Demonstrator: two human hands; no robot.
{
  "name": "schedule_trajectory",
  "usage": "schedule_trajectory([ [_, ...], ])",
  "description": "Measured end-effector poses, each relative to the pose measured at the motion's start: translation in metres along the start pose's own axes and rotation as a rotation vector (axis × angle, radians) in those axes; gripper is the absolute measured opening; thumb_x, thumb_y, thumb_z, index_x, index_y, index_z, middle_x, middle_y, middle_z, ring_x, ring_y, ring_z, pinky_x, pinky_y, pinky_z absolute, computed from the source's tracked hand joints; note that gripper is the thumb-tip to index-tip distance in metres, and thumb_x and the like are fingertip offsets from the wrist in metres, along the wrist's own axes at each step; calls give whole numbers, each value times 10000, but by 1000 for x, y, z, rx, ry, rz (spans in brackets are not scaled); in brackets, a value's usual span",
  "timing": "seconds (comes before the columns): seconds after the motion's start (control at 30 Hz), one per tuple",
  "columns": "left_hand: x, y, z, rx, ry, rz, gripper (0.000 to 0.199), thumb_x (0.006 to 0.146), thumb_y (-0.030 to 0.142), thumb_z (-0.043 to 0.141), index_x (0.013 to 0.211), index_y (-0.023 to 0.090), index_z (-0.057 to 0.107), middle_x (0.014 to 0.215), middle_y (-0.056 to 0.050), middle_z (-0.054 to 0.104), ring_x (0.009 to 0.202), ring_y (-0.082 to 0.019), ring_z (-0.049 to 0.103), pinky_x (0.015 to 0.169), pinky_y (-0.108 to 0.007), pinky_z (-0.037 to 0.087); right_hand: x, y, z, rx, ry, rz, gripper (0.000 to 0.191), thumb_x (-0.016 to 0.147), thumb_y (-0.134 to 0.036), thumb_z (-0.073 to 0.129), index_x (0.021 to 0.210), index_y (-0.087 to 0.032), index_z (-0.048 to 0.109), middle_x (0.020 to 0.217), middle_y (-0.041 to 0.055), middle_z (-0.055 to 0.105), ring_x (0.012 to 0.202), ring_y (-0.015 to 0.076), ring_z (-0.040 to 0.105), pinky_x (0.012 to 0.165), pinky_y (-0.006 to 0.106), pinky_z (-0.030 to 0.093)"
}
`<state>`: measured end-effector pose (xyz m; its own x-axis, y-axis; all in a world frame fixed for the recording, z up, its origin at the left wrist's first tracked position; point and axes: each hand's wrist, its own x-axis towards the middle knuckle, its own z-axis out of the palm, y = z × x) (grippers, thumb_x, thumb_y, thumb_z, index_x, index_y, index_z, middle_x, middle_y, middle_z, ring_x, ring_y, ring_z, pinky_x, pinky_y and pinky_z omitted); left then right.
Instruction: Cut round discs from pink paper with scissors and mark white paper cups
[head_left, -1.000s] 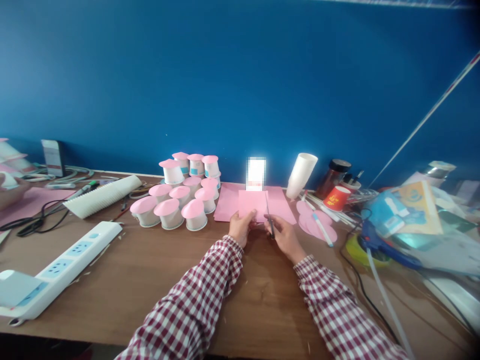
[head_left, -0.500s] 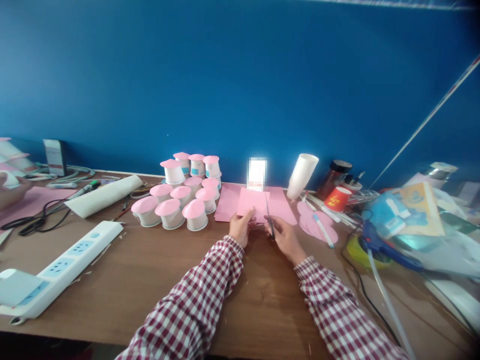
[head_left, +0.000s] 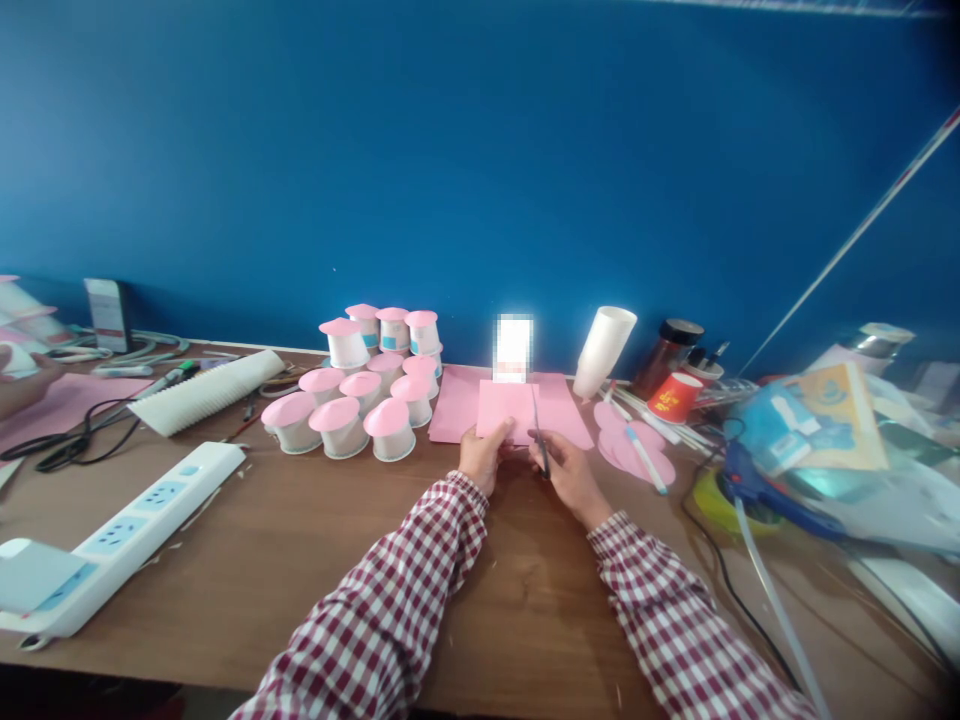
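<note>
My left hand [head_left: 484, 455] pinches the lower edge of a small pink paper piece [head_left: 504, 405], thumb on top. In my right hand [head_left: 566, 468] is a pair of scissors [head_left: 541, 445], its blade pointing away from me along the right side of that piece. Whether the blades are parted is too small to tell. Beneath and behind lie larger pink sheets [head_left: 454, 405] on the table. Right of my hands are several pink paper ovals [head_left: 626, 450] with a white marker [head_left: 646, 462] on top.
Several paper cups with pink paper tops [head_left: 341, 425] stand left. A white power strip [head_left: 127, 535] lies front left. A stack of white cups [head_left: 606, 350], a red cup [head_left: 675, 398], a blue glue gun [head_left: 780, 505] and plastic bags [head_left: 810, 430] are right. Another person's hand [head_left: 22, 385] shows far left.
The small pink piece has shifted very slightly and sits a little straighter in my left hand. Both hands stay in nearly the same place.
</note>
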<state>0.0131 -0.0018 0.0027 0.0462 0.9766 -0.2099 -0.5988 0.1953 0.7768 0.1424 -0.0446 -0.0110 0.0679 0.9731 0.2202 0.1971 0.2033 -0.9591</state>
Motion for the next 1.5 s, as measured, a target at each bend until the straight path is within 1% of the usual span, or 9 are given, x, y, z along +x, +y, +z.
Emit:
schedule_trajectory([
  [0.13,0,0,0,-1,-9,1,361,525,266,807,757,98,586,584,10,561,481,-60,516,444,-168,453,0,-1,0,-7,-10,-2,426,767,-434,614,1078,-144,589,649,-3,560,573,123,526,535,246,450],
  [0.3,0,1,0,0,-7,-2,370,515,273,810,756,98,590,573,11,560,470,-58,512,428,-161,438,0,-2,0,-6,-4,-7,416,770,-426,616,1076,-145,589,648,-5,556,576,121,525,537,242,443],
  [0.63,0,0,-1,-17,-9,3,390,509,282,813,774,99,593,596,5,578,482,-61,522,436,-168,445,0,-2,-1,-19,-6,-18,418,768,-430,610,1077,-150,599,676,13,600,595,138,553,564,263,470],
  [0.77,0,0,-1,-18,-18,6,394,519,296,809,784,101,594,614,1,580,486,-58,521,443,-168,446,0,-1,-1,-34,7,-21,414,767,-430,609,1072,-150,603,656,10,595,577,135,546,545,256,462],
  [0.87,0,1,0,-14,-6,5,415,503,290,816,796,99,592,625,1,582,492,-60,525,441,-167,447,0,-1,-1,-25,0,-38,397,775,-412,607,1070,-147,599,683,17,600,596,133,551,557,256,472],
  [1.1,-3,2,1,-1,3,12,406,491,288,819,764,101,584,594,10,568,481,-61,518,421,-163,432,0,2,-1,4,-16,-49,376,784,-387,599,1078,-153,593,700,14,588,606,133,541,571,261,471],
  [1.37,-1,1,1,-19,-1,11,398,488,279,818,757,99,586,580,13,567,470,-60,511,417,-165,429,0,4,-1,5,-19,-31,399,781,-393,603,1100,-153,582,718,16,596,606,130,544,577,263,477],
  [1.5,-1,1,1,-24,6,6,385,485,265,819,744,102,586,572,13,569,468,-59,511,423,-164,432,0,0,-1,-22,-7,-12,413,773,-430,602,1076,-149,591,674,11,594,584,134,545,536,252,460],
])
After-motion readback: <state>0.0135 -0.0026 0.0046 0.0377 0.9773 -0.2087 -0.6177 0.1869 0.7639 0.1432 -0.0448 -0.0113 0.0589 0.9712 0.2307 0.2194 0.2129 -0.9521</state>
